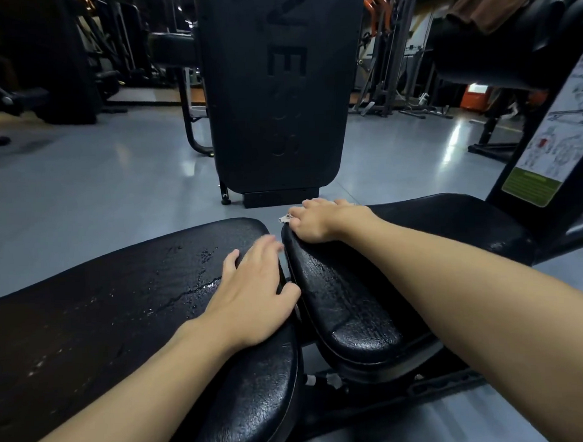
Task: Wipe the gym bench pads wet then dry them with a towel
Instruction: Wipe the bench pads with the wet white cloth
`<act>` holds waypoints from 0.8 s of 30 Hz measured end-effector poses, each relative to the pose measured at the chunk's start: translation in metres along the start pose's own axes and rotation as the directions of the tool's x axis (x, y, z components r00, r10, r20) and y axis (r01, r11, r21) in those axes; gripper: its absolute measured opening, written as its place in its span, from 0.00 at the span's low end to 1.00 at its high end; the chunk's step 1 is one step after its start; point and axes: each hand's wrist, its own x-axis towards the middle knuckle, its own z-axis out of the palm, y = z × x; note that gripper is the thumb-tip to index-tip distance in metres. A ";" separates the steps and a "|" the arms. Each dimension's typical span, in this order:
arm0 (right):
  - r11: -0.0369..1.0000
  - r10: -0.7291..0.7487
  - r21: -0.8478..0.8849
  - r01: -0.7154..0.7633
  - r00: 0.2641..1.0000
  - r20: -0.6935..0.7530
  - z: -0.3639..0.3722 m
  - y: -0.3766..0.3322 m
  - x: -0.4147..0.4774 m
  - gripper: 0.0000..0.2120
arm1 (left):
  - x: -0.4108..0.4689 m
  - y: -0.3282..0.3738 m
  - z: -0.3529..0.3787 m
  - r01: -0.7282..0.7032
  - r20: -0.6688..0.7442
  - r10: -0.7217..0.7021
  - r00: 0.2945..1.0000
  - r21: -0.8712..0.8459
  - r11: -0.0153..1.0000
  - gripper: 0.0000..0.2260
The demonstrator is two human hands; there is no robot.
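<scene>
Two black bench pads lie side by side below me. The long left pad (121, 293) glistens with water streaks and droplets. My left hand (253, 288) rests flat on its right edge, fingers spread and slightly blurred. The right pad (346, 305) also looks wet. At its far tip my right hand (316, 221) presses down on a small light cloth (286, 218), of which only a scrap shows past the fingers. A narrow gap separates the two pads.
A tall black machine shroud (275, 89) stands just beyond the pads on the grey floor (84, 195). At the right stands a post with an exercise chart (558, 138), and a brown towel (494, 5) is draped over a higher pad. Other gym machines fill the background.
</scene>
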 end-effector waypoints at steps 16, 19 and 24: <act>0.944 -0.321 -0.191 0.267 0.876 -0.360 0.064 -0.007 -0.216 0.29 | -0.002 0.000 -0.006 -0.005 -0.008 0.004 1.000 -0.091 0.996 0.17; 0.937 -0.330 -0.233 0.260 0.877 -0.350 0.075 -0.005 -0.237 0.34 | -0.007 0.009 -0.008 -0.048 0.026 0.050 0.998 -0.075 0.996 0.18; 0.872 -0.180 0.281 0.400 0.797 -0.577 0.067 0.002 -0.245 0.15 | -0.009 0.013 -0.006 -0.059 0.098 0.066 0.993 -0.077 0.995 0.19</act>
